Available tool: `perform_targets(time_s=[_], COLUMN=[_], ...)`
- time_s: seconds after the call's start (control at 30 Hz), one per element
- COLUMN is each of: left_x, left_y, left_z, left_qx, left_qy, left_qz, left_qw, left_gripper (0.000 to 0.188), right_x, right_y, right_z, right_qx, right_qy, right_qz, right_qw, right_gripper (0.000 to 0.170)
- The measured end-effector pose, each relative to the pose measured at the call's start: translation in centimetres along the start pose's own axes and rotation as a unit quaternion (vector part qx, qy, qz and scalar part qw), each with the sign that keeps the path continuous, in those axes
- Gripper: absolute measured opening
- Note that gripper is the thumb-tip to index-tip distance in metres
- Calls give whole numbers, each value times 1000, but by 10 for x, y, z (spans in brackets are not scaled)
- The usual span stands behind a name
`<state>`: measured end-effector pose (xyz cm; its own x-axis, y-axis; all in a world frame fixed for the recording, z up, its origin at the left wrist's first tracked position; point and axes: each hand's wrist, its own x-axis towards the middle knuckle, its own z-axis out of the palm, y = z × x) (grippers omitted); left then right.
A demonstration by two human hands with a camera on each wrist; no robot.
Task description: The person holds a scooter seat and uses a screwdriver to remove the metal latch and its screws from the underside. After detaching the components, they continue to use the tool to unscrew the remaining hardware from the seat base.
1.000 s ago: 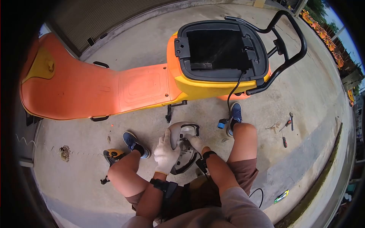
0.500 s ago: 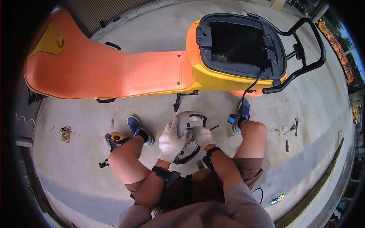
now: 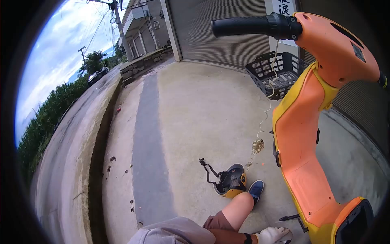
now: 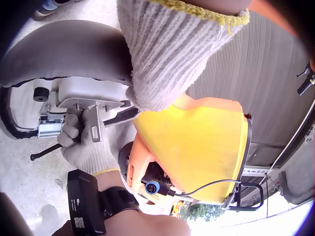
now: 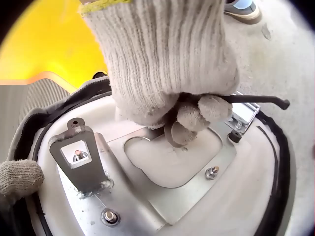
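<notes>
Loose seat (image 4: 69, 51) beside an orange scooter (image 3: 300, 138), right hand (image 5: 170, 66) clamped around a dark metal tool (image 5: 258, 99) at the seat's underside, left hand (image 4: 167, 56) at the seat's edge, its hold impossible to tell, yellow helmet (image 3: 232, 181) well apart from the seat

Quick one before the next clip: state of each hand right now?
Left hand: touching the scooter seat; open or closed cannot be told.
Right hand: closed, holding a dark bent-ended rod.

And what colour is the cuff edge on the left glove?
Yellow; the cuff edge shows best in the left wrist view.
</notes>
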<state>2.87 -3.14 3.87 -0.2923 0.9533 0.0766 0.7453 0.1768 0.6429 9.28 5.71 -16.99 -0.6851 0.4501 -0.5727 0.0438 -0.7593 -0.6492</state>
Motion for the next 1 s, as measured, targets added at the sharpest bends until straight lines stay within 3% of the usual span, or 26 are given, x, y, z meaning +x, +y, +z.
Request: perform_targets(time_s=[0.07,0.3,0.47,0.73,1.0], left_x=[2,-2,-3,-8,-11], left_y=[-9,-12,-11,-1,0], left_z=[11,5,10,15,22], left_qx=[16,17,6,-27,-23], left_qy=[12,4,-2,-28,-25], left_qz=[52,59,57,42,47], left_qw=[998,998,998,998,998], left_gripper=[37,41,42,48,52], right_x=[-4,-24,-41,-68,-82], right_y=[4,18,13,18,26], right_z=[-2,-9,-24,-54,-103], right_qx=[-66,-246,-367,-533,-683], right_qy=[3,45,94,179,249], right_qz=[-2,-41,-75,-114,-147], right_qw=[998,967,922,819,671], right_gripper=[41,43,44,45,47])
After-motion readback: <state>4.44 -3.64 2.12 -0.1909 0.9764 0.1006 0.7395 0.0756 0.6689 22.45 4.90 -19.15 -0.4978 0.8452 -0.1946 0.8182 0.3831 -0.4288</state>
